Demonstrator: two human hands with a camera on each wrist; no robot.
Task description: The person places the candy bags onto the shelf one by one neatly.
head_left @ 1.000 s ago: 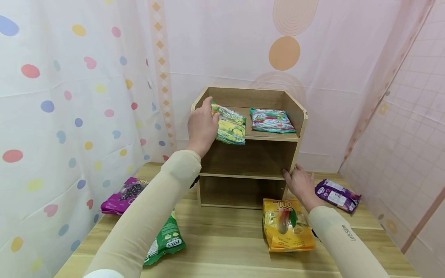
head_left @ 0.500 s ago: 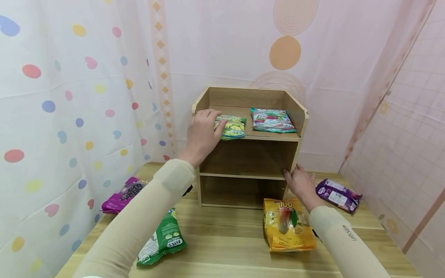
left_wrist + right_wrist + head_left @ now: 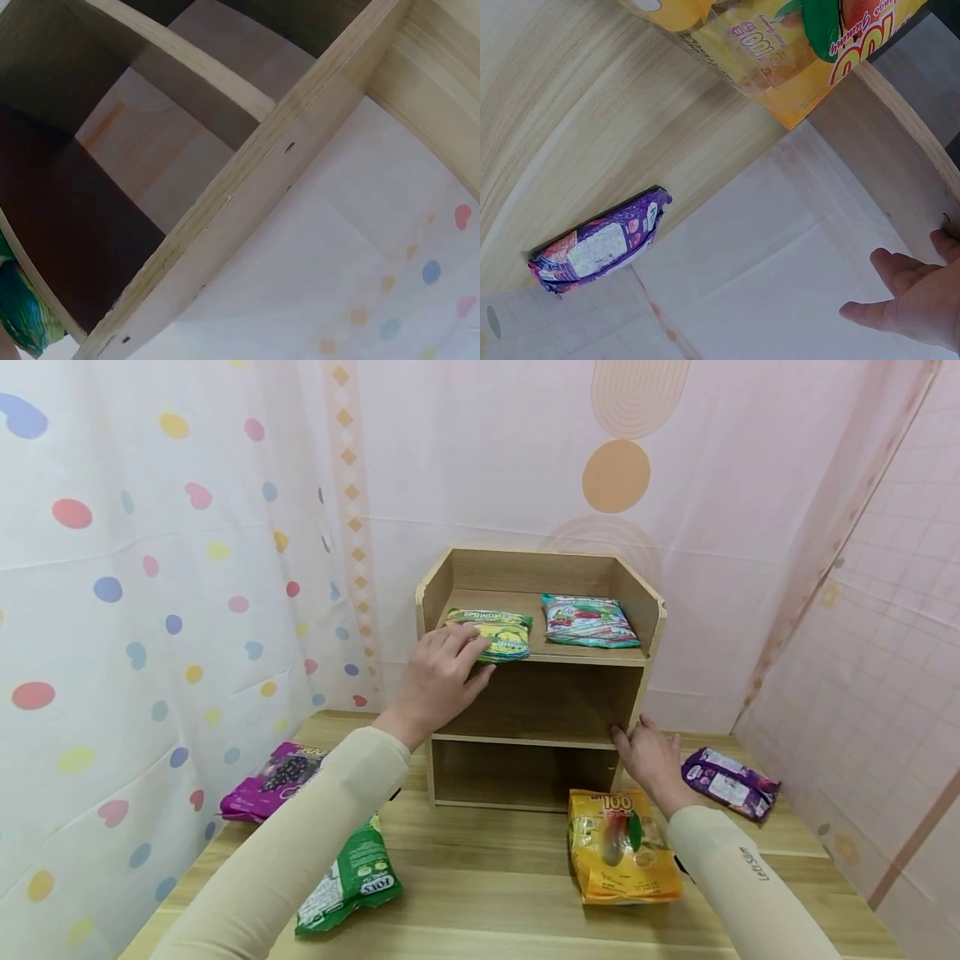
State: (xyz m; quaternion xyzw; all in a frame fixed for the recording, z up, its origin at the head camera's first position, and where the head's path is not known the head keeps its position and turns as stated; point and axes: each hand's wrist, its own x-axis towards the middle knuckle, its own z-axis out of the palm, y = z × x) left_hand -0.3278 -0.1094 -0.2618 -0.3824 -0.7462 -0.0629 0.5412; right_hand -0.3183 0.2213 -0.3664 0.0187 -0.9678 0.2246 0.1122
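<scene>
Yellow-green packet [image 3: 506,630], left hand [image 3: 438,681] relaxed on it; right hand [image 3: 652,762] touching shelf [image 3: 536,693] at right, finger-splay plain only in right-wrist view.

Yellow-green packet [image 3: 510,632] partly behind left hand [image 3: 441,681]

2 glossy plastic packets [image 3: 508,635] [image 3: 590,621] lie near the front edge of a wooden shelf [image 3: 532,573]. The table [image 3: 480,877] looks smooth.
</scene>
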